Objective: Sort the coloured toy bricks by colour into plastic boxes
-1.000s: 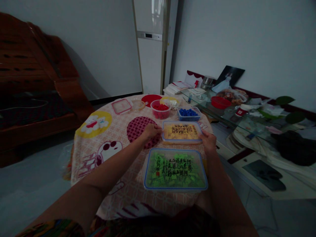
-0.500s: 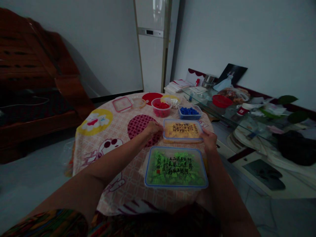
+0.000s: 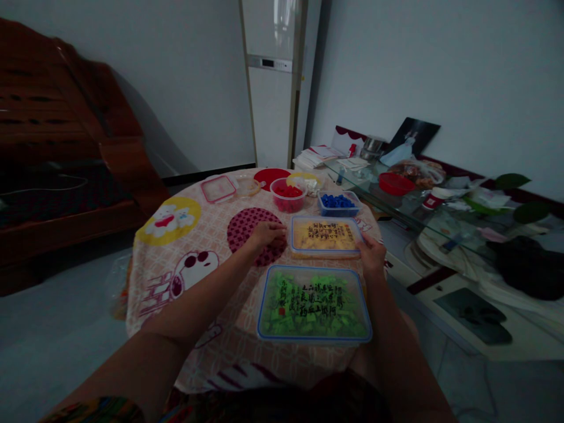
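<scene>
My right hand (image 3: 373, 254) grips the right edge of a clear plastic food container with yellow pieces inside (image 3: 326, 235), its thumb by the lid's rim. Just left of that container is my left hand (image 3: 268, 235), fingers loosely bent and a little apart from the box, with nothing visible in them. Nearer to me lies a larger lidded container of green pieces (image 3: 315, 305), with dark writing and a blue rim on its lid. Behind the yellow one stand an open rectangular container of blue pieces (image 3: 338, 202) and a round tub of red pieces (image 3: 288, 195).
A patterned cloth covers the round table (image 3: 247, 305). A pink-rimmed lid (image 3: 218, 189) and a round clear lid (image 3: 247, 187) lie at its far left. A cluttered glass shelf (image 3: 396, 205) borders the right side; a wooden bench (image 3: 79, 129) stands left.
My left hand has come away from the yellow container's left edge and shifted slightly left. My right hand remains at its right edge. The view has tilted slightly.
</scene>
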Demonstrator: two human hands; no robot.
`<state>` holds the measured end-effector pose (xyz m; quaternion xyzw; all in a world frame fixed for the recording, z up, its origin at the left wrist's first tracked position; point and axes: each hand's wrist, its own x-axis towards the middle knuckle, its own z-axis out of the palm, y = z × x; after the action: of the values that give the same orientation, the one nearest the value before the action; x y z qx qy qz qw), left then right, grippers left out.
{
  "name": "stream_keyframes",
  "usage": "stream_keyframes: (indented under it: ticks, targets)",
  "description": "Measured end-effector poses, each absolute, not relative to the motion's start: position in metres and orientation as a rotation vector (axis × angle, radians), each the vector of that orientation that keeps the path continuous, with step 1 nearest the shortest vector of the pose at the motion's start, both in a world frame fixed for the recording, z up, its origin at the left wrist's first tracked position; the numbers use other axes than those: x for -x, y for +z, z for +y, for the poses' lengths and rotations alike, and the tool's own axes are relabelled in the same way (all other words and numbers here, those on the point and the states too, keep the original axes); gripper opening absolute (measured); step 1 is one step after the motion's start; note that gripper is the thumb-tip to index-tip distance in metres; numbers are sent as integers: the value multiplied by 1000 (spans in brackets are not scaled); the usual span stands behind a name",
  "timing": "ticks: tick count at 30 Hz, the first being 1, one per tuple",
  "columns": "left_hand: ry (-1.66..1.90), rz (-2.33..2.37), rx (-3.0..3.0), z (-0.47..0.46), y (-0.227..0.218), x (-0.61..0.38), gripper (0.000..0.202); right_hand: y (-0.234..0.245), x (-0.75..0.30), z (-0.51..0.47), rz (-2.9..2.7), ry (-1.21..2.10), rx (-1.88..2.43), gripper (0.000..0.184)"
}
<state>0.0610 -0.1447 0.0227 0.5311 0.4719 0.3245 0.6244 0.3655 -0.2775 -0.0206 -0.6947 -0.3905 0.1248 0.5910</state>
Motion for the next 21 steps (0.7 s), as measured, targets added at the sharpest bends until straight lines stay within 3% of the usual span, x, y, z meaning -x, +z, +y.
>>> stream_keyframes:
  ticks: [15,21]
  targets:
    - [654,1066,-1306,-144,23,-72,37,-22,-366,-278,-900,249,1640,51]
    - [676,1160,-1392,-142,22,-77,23,-16,-369,-277,-728,207,1686,44]
